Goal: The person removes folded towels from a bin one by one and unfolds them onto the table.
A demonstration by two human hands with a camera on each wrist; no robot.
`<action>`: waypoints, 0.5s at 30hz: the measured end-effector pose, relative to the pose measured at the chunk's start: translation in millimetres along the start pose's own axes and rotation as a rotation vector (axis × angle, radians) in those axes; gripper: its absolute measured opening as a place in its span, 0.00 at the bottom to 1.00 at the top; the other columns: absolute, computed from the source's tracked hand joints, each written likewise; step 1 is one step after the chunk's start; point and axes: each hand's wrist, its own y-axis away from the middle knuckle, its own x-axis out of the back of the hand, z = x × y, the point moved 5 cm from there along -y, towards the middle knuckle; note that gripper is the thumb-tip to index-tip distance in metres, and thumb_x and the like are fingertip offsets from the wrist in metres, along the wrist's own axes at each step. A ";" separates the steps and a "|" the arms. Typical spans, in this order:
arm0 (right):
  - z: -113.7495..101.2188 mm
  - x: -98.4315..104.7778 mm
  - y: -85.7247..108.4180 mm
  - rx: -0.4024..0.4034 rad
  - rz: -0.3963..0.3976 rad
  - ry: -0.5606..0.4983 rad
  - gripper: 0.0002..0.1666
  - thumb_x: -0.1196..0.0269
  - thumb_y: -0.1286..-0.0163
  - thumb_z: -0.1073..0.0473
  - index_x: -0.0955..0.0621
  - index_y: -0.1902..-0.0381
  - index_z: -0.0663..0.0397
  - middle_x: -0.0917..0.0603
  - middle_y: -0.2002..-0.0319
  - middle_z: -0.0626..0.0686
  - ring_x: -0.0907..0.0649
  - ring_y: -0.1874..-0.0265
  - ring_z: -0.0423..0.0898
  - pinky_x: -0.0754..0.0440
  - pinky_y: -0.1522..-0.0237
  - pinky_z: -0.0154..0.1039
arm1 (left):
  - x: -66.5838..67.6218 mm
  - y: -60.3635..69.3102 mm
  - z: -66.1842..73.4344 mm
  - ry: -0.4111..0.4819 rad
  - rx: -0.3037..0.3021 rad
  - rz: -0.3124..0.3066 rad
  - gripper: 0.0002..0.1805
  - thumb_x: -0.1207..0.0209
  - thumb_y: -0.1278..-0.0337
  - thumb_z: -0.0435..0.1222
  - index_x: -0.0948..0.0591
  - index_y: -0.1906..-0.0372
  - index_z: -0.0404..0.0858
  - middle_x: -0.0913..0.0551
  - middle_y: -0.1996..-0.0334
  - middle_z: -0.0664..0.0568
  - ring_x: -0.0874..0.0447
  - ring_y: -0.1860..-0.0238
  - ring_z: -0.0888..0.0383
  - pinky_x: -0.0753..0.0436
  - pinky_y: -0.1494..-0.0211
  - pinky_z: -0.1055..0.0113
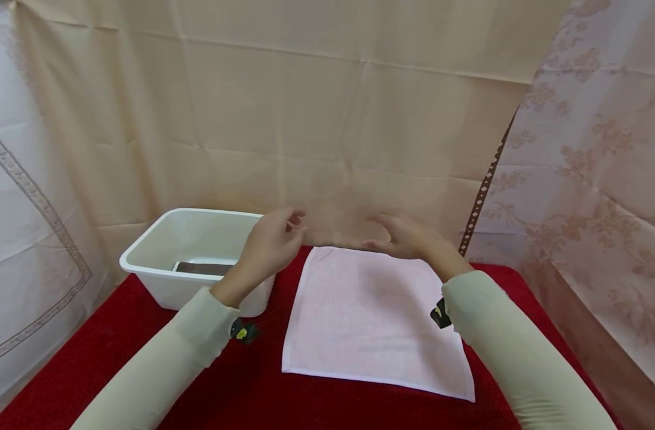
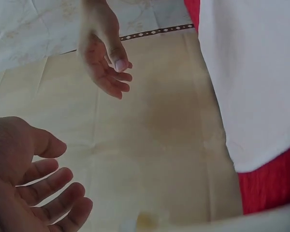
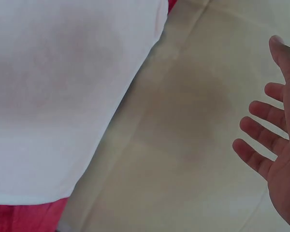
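We see a pale pink cloth (image 1: 370, 334) spread flat on the red cover (image 1: 241, 394) of the counter, right of the middle, its far edge close to the counter's far edge. A few soft creases cross its near part, and shadows fall over its middle and right side.

Both our hands are raised in the air toward the far side. Our left hand (image 1: 270, 239) is between the white basin (image 1: 166, 288) and the cloth, overlapping the basin's right end from the head view; we cannot tell whether it is right above the rim. Its grip is wide, the thumb away from gently bent, parted fingers. Our right hand (image 1: 405, 236) is beyond the cloth's far right part, facing the left one, and its grip is wide too, with the fingers spread in the right wrist view. The two hands are well apart from each other.

To the left, the basin rests on the red cover, and inside it lies a flat grey-brown item (image 1: 203, 269) with a white edge. Our light sleeves (image 1: 520, 340) end at dark wrist devices (image 1: 441, 314). A beige curtain (image 1: 327, 119) hangs at the far side, with a flowered curtain (image 1: 601, 179) to the right.
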 end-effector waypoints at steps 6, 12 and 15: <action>-20.0 1.3 -10.8 0.041 -0.008 0.042 0.39 0.35 0.29 0.39 0.26 0.30 0.58 0.23 0.33 0.60 0.27 0.32 0.59 0.32 0.29 0.57 | 25.2 13.9 -6.7 -0.127 -0.043 -0.010 0.17 0.40 0.36 0.35 0.19 0.44 0.34 0.16 0.54 0.44 0.17 0.54 0.47 0.17 0.52 0.52; -35.4 -0.5 -19.6 0.098 0.011 0.094 0.37 0.36 0.29 0.37 0.24 0.32 0.55 0.21 0.35 0.56 0.24 0.35 0.57 0.29 0.32 0.56 | 45.2 26.2 -27.4 -0.178 0.014 -0.033 0.17 0.39 0.33 0.37 0.20 0.43 0.35 0.15 0.53 0.42 0.16 0.53 0.44 0.17 0.52 0.48; -43.6 -2.7 -24.1 0.123 0.017 0.080 0.38 0.37 0.29 0.37 0.25 0.32 0.56 0.21 0.36 0.56 0.24 0.35 0.57 0.28 0.32 0.55 | 57.7 34.4 -40.7 -0.197 0.030 -0.012 0.17 0.39 0.33 0.37 0.19 0.44 0.35 0.15 0.53 0.41 0.15 0.55 0.43 0.17 0.54 0.46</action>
